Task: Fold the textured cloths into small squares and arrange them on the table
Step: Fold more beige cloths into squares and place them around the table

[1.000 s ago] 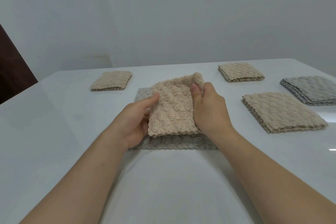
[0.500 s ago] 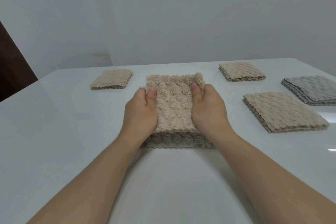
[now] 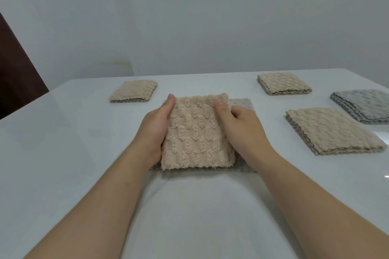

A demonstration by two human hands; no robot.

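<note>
Step in hand: I judge this as the last squaring of a fold. The beige cloth [image 3: 196, 132] sits as a small folded square between both hands, on top of a grey cloth [image 3: 242, 104] lying on the desk [image 3: 63, 153].
Left hand [image 3: 154, 130]: cupped along the cloth's left edge, thumb up at the far corner; its fingers are clamped on that edge.
Right hand [image 3: 242, 128]: thumb pressed on top near the far right corner, fingers curled around the right edge, so also clamped on the cloth.
Where the cloth is: centre of the desk, directly in front of me; whether its near edge rests on the grey cloth or is held slightly clear, I cannot tell.
Already arranged: 2 small beige squares, one far left [image 3: 133, 91] and one far right [image 3: 283, 83]; a larger beige stack [image 3: 334, 130] and a grey stack [image 3: 364, 107] on the right.
Next move calls for: keeping the layers pinched so they don't spring apart, then carrying the square to an open spot on the desk.
</note>
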